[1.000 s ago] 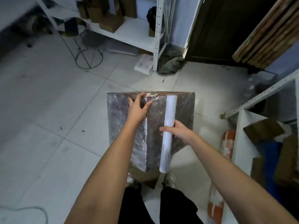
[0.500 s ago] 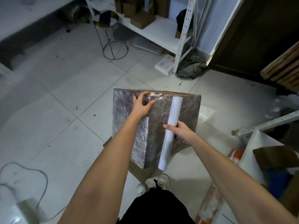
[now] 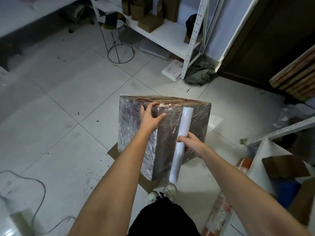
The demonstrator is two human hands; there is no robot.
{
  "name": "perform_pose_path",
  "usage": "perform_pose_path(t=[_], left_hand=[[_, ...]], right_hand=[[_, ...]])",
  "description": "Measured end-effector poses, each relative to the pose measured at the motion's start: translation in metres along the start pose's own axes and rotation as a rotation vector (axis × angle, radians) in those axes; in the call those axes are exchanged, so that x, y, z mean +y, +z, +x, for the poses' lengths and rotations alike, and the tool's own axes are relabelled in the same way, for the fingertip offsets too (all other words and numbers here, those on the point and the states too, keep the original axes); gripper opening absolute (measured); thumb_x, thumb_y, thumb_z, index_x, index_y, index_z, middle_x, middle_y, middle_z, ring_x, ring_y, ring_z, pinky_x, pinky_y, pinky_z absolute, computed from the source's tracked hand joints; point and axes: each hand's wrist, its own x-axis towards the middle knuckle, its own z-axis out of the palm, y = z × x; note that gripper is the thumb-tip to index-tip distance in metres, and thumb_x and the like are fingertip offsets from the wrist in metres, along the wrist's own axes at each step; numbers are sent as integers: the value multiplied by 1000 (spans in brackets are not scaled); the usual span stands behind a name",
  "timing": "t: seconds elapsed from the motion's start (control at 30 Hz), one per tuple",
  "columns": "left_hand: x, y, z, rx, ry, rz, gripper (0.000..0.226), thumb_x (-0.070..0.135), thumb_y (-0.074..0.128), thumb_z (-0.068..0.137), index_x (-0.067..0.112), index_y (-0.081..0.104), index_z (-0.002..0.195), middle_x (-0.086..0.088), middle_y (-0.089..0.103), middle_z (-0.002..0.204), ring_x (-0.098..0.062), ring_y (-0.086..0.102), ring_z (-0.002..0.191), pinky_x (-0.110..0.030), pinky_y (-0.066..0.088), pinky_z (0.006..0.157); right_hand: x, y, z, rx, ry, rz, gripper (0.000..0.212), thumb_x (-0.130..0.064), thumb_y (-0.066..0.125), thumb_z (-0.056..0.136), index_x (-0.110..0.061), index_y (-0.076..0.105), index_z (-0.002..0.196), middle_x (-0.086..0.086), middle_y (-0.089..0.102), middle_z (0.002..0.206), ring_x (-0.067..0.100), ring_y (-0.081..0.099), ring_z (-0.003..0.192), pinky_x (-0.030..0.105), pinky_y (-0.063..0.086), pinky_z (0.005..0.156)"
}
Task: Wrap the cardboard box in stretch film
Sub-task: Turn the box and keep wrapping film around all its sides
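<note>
Since a moment ago my view has swung left; my hands have kept their places. My left hand (image 3: 150, 116) lies flat, fingers spread, on the film-covered brown cardboard box (image 3: 192, 120) standing on the pale tiled floor (image 3: 68, 103). My right hand (image 3: 191, 143) grips the upright white stretch-film roll (image 3: 180, 143) against the box's right face. A wire stool (image 3: 117, 40) and white metal shelving (image 3: 170, 34) stand far off.

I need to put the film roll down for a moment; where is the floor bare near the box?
Bare tiles lie left of the box, toward the wire stool. Right is crowded: shelf frame, open carton. The cable crosses the near-left floor.
</note>
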Motion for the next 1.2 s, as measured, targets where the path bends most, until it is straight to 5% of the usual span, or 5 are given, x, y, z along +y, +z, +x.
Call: perform_pose_path(t=[0.4,0.63,0.8,1.07,1.2], left_hand=[[-3,-2,13,31,-21,3,44,23,72,83,32,52,122,-12,0,158,-40,12,143,-50,22,115],[10,1,32,50,-45,18,44,23,71,84,31,51,123,-14,4,157,-43,21,139,-50,27,112],[22,1,44,96,-86,-41,37,18,72,82,39,50,103,-18,17,152,-42,32,133,-52,39,105],[24,8,45,256,-101,-129,40,33,78,75,29,52,105,-15,48,129,-33,53,114,-47,46,98],[26,13,46,330,-110,-154,38,28,73,81,17,50,109,-22,51,125,-38,54,112,-52,47,95]], right_hand=[[-3,-9,5,33,-92,-124,46,-39,67,84,-18,48,120,3,59,109,21,59,100,30,48,73],[-10,-22,26,35,-126,-65,52,-37,71,81,-19,45,122,1,61,109,16,61,97,23,48,64],[-22,-35,45,-49,-133,-103,59,-48,76,71,-25,46,117,-7,61,102,9,62,91,16,50,56],[-29,-44,79,-197,-50,-34,35,-42,55,89,-23,47,117,-1,58,110,13,56,98,29,44,77],[-29,-44,82,-192,-118,-84,35,-43,52,92,-24,40,120,-6,55,110,2,52,98,26,41,79]])
